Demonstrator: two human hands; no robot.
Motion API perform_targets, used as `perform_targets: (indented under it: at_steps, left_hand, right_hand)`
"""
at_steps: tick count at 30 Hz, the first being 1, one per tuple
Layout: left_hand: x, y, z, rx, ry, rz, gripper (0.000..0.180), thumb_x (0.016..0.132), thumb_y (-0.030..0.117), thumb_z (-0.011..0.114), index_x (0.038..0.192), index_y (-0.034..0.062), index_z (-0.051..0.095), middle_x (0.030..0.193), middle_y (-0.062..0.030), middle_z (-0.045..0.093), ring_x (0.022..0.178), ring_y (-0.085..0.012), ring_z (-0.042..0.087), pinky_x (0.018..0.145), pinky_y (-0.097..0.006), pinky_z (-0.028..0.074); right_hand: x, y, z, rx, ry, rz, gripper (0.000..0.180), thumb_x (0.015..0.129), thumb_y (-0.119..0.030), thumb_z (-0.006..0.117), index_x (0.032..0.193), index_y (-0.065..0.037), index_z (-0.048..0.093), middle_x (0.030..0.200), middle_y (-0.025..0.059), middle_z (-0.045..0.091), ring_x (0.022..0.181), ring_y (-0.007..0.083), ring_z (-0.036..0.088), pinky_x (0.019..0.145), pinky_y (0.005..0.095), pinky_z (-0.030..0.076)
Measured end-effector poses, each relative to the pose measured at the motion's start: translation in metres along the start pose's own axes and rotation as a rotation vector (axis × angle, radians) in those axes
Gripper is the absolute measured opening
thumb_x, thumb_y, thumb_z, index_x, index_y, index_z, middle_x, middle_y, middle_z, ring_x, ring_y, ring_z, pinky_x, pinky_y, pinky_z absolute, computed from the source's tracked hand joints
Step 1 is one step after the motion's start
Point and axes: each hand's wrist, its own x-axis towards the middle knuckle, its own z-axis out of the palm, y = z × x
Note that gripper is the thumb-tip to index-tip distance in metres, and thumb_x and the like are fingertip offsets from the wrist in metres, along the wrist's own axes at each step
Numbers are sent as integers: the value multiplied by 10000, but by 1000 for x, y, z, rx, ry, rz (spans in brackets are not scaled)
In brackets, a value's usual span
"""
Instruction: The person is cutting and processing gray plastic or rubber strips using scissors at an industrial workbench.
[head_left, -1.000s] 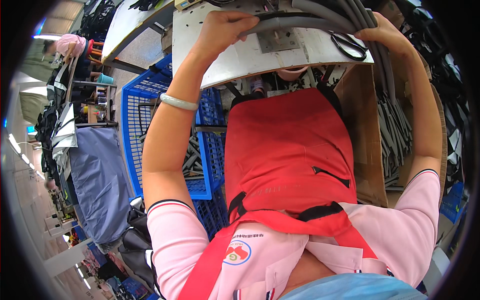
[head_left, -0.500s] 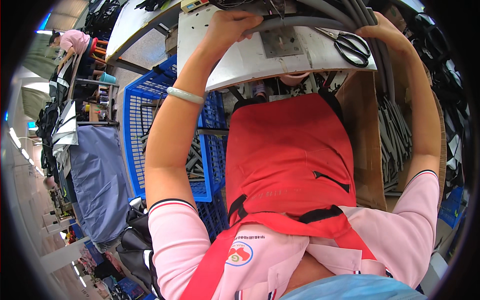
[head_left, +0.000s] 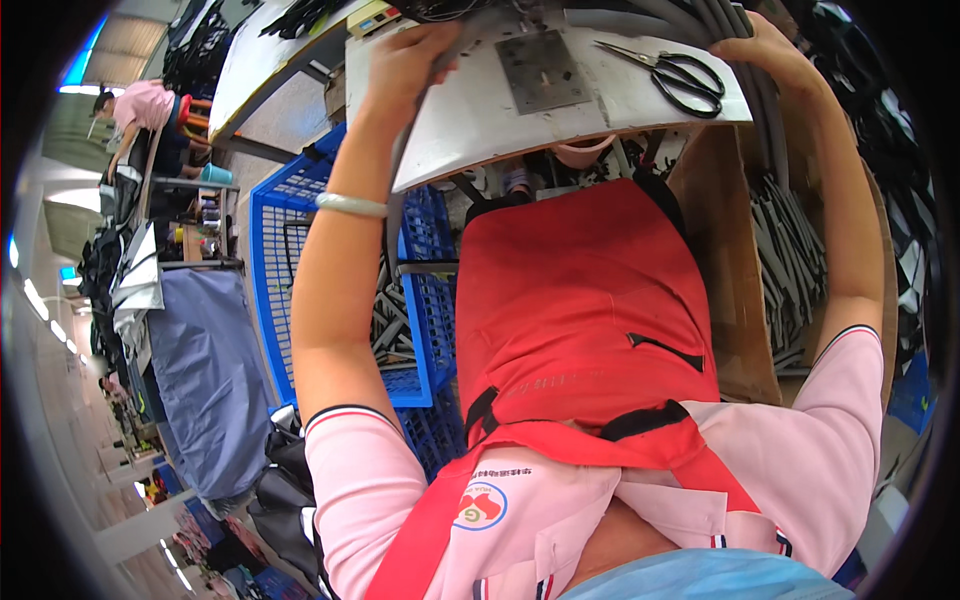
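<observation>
Strip (head_left: 404,145), grey and narrow, at 11 o'clock: gripped near its upper end in the left hand (head_left: 408,65), fingers closed but blurred, exact finger placement unclear. It drops along the inner side of the forearm toward the blue crate (head_left: 268,290) at 9–10 o'clock; lower end hard to make out. Held high, probably because of its length and to clear the table edge.

Right hand (head_left: 762,50) at 1–2 o'clock, closed round a bundle of grey strips (head_left: 768,125), thumb across it. One end reaches over the white tabletop (head_left: 450,140), the rest hangs toward the cardboard box (head_left: 715,270) at 3 o'clock. Grip likely keeps the lengths together; box below seems placed to take the hanging weight, with more strips (head_left: 785,250) standing bunched inside.

Metal plate (head_left: 535,92) at 12–1 o'clock, set in the tabletop between the hands, bare apart from small dark bits.

Scissors (head_left: 660,66) flat at 1–2 o'clock, touched by neither hand; blades toward 10, black handles toward 4, presumably for easy pickup by the right.

Crate sits below the left arm, tilted in view, short grey pieces (head_left: 393,325) inside; position suits drops from that side.
</observation>
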Motion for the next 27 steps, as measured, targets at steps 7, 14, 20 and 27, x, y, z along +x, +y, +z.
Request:
perform_targets:
  at_steps: [7,14,20,27]
  left_hand:
    - [-36,-73,-5,436,104,-215,286,924,289,621,935,22,725,619,-7,581,565,-70,525,523,-253,406]
    - [-57,-96,12,893,349,339,347,955,307,558,1014,-3,703,908,-199,701,807,-330,686,722,-374,527]
    - [-56,-98,13,896,323,309,371,964,336,528,1019,16,707,945,-202,697,861,-373,676,747,-395,527]
    - [-60,-96,12,929,357,321,372,964,343,526,1005,22,709,945,-198,696,866,-372,673,744,-404,524]
  right_hand:
    - [-58,78,-37,-59,233,-55,413,727,-149,764,1084,-12,606,917,17,597,840,125,538,768,270,443]
    - [-159,218,-89,-3,588,104,452,733,-135,755,1143,-16,608,991,47,640,891,148,576,803,313,482]
    - [-193,399,-115,-703,669,279,608,733,-310,742,1252,-64,545,1108,157,637,1022,253,623,880,351,475]
    - [-182,425,-64,-621,438,441,654,876,-345,678,1444,-247,368,1409,137,455,1295,330,443,1061,507,419]
